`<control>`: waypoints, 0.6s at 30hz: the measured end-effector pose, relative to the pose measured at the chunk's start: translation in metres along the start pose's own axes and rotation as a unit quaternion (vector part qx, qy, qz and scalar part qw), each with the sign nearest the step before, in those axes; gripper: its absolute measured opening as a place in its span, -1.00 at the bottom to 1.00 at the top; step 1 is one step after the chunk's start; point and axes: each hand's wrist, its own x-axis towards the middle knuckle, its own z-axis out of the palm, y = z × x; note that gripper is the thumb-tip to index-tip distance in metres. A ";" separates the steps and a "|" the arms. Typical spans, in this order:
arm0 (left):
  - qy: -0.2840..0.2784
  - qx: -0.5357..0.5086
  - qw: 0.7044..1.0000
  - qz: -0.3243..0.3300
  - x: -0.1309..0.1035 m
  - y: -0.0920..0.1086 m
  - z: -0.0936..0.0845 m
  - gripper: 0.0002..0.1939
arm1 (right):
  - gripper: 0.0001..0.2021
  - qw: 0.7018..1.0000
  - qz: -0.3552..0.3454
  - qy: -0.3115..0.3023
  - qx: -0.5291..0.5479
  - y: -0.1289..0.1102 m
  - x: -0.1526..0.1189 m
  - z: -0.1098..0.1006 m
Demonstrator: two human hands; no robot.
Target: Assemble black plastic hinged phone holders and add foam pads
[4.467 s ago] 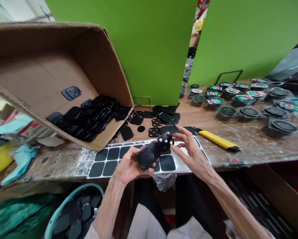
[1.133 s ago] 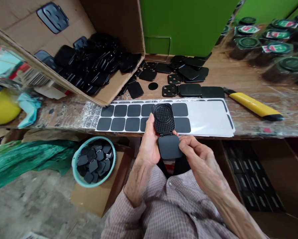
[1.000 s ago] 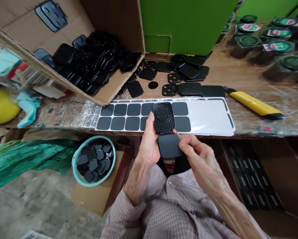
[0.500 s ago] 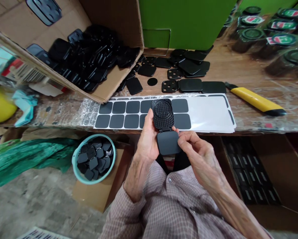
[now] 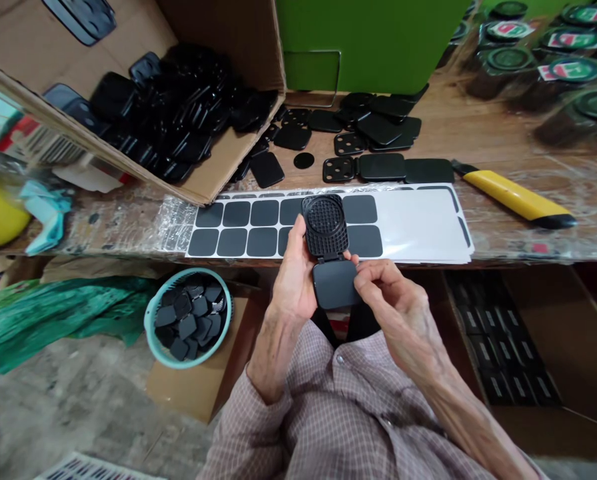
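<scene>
1. Turned round since about four seconds ago: hinged case [image 5: 330, 249], with its flap [image 5: 334, 285] now pointing toward the body; only nudged slightly up the view over the last half second
2. Wrapped round the case from its left: left hand [image 5: 293, 283], thumb laid along the edge of the ribbed half [image 5: 324, 223], fingertips peeping out on the right beside the hinge
3. Pinching the flap's right edge between thumb and forefinger: right hand [image 5: 396, 293], remaining fingers curled in
4. Held wide open in front of the body, near the close edge of the table [image 5: 483, 130], ribbed half farther off, flap nearer
5. Could slip or swivel, as a judgement, from slackening the left hold, with just the flap's edge pinched on the right; could then drop toward the lap
6. Could strain the hinge through bending the flap too far back
7. Different from the earliest frame: plain grey face showing on the flap instead of white dots; right fingers closed up rather than spread
8. Around the grip: sticker sheet [image 5: 413, 230] just beyond, loose black pieces [image 5: 381, 167] farther out, yellow knife [image 5: 511, 193] to the right, cardboard box [image 5: 223, 37] beyond to the left, basket [image 5: 150, 327] lower left
</scene>
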 end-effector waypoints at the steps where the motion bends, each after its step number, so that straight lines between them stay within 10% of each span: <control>1: 0.003 0.001 1.000 0.001 0.000 0.000 0.000 -0.51 | -0.85 1.000 -0.005 0.003 -0.001 0.000 0.000 0.000; 18: 0.006 -0.004 1.000 0.012 -0.001 -0.001 0.002 -0.46 | -0.87 0.996 -0.043 0.015 -0.081 -0.002 0.001 0.003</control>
